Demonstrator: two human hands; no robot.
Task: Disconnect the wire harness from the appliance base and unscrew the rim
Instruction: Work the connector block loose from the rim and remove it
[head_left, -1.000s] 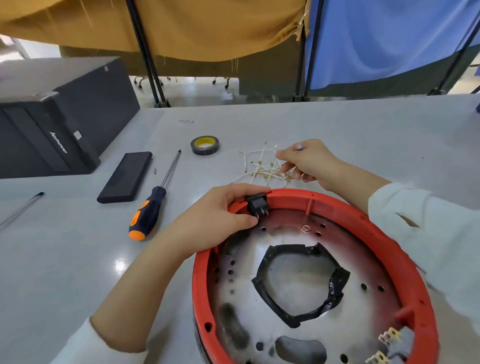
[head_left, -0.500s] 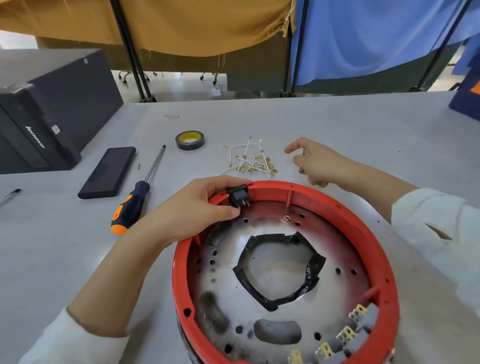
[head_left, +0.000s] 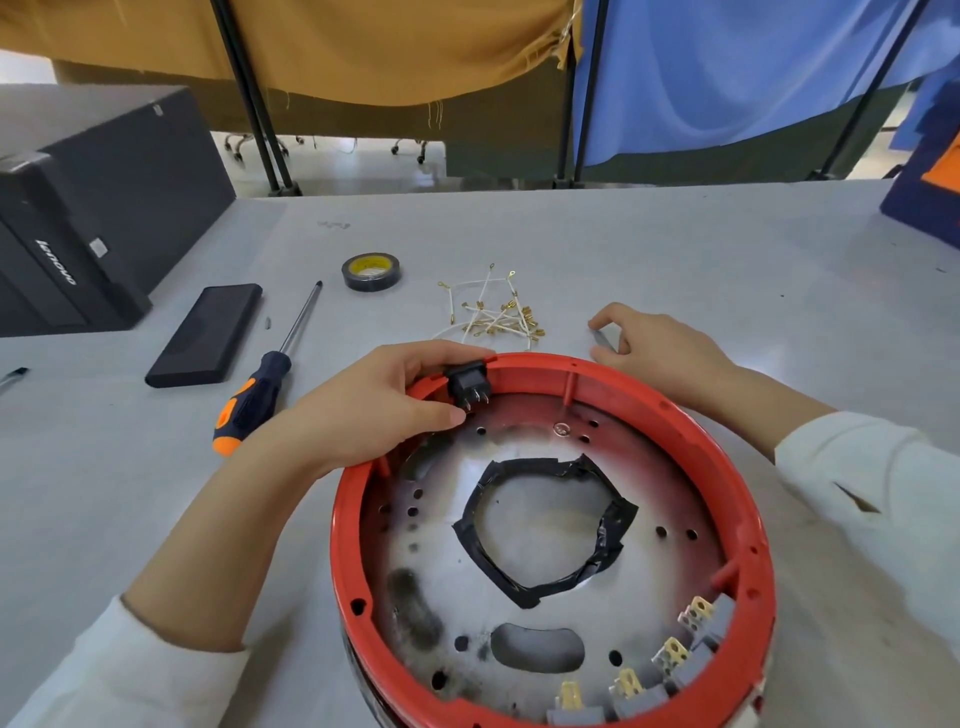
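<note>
One piece of readable writing shows here: we read "lenovo" in white on the black computer case (head_left: 98, 208) at the far left of the grey table (head_left: 675, 249). The tape roll (head_left: 372, 272) has a yellow inner label, but we cannot read its print.

The appliance base (head_left: 550, 545) sits at the near edge of the table, its red rim (head_left: 691, 426) facing up around a scorched metal plate with a tape-edged central hole. Our left hand (head_left: 363, 415) grips the far-left part of the rim, with fingers and thumb curled about the black switch (head_left: 469, 383) set in it. Our right hand (head_left: 660, 348) rests on the table just beyond the rim, its thumb and forefinger pinching a small grey object (head_left: 601, 338) that we cannot identify.

The wire harness (head_left: 493, 314) lies loose on the table behind the rim, between the two hands, apart from the base. Left of the base lie an orange-and-black screwdriver (head_left: 265, 379) and a flat black slab (head_left: 205, 335). The table to the right and behind the harness lies bare up to the curtain stands.
</note>
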